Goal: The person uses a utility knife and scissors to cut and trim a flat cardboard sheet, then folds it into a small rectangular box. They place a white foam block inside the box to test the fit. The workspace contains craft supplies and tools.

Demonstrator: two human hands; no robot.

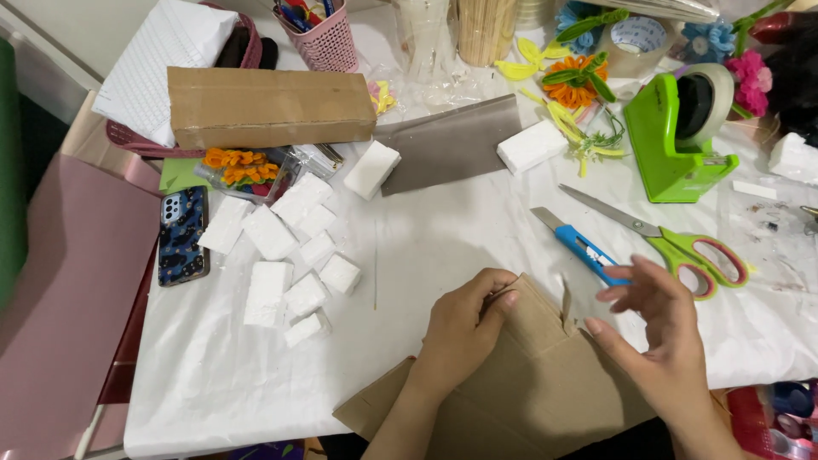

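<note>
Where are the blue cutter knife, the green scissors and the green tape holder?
blue plastic cutter knife [582, 245], head view, middle of its handle
green-handled metal scissors [673, 247], head view, near the pivot
green plastic tape dispenser [660, 140], head view, its side wall

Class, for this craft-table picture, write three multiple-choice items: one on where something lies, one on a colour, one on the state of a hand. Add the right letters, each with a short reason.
1. Where does the blue utility knife lie?
A. Beside the scissors, right of centre
B. On the phone
C. Inside the pink basket

2. What colour is the tape dispenser?
A. Red
B. Bright green
C. Black

3. What is the left hand doing?
A. Resting flat on the white table cover
B. Pinching the edge of the brown cardboard piece
C. Holding a foam block

Answers:
1 A, since the knife's tip is just left of the scissor blades on the white table cover.
2 B, since its body is plainly green.
3 B, since thumb and fingers close on the cardboard's top edge, while the right hand hovers open above it.
</note>
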